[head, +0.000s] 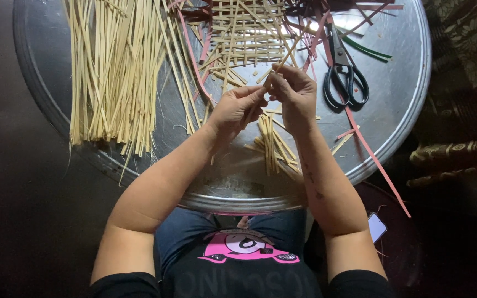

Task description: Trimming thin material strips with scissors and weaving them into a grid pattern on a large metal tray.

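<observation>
While both hands meet over the middle of the round, dull-silver metal tray (398, 105), a thin pale bamboo strip (282, 60) is pinched between them and runs up and away towards the half-woven lattice mat of pale and pink strips (244, 33) at the far side. The left hand (237, 108) is curled closed around the strip's near end, fingers folded in against the palm, apparently to keep it from twisting. The right hand (293, 94) is closed on it just above, thumb and fingertips nipped tight at the point where the strip leaves the hands, so the free length stays straight and aimed at the weave.

Everything sits within arm's reach, which seems the reason for the layout. A big loose sheaf of long pale bamboo strips (114, 72) lies fanned on the left half of the tray, ends pointing towards the person. A smaller heap of short pale offcuts (274, 149) lies just under the wrists. The black-handled scissors (343, 74) rest just right of the right hand, blades pointing away and lying shut. A long pink strip (374, 160) trails off the tray's right rim towards the dark floor. Beside the right elbow, low down, a small pale phone (376, 226) rests on a dark round surface.
</observation>
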